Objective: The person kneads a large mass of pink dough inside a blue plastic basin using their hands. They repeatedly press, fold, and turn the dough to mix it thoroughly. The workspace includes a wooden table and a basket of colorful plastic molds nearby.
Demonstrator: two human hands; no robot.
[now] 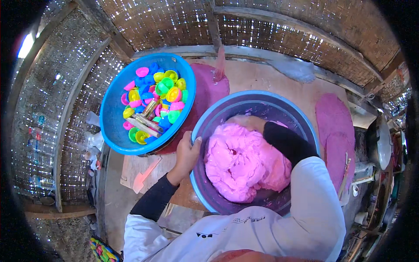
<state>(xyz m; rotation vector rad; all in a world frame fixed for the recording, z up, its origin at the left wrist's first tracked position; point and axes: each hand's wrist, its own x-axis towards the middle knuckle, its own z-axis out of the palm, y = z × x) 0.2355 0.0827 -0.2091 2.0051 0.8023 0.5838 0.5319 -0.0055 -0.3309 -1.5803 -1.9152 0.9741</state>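
A large basin [302, 114], purple inside with a light blue rim, stands before me on the boards. In it lies a big, soft, sticky mass of pink dough [238, 161] with folds and a hollow in its middle. My left hand [187, 153] is closed on the basin's left rim, thumb upward. Inside the basin, my right hand [248, 123] presses at the far edge of the dough; its fingers are sunk behind the mass and hidden. Dark sleeves cover both forearms.
Left of the basin a blue tub [114, 127] holds many small bright plastic cups [165, 85] and several short sticks [146, 124]. An orange plastic scraper [144, 177] lies nearby. Pinkish mats [334, 126] lie at the right. Woven bamboo walls [161, 26] enclose the space.
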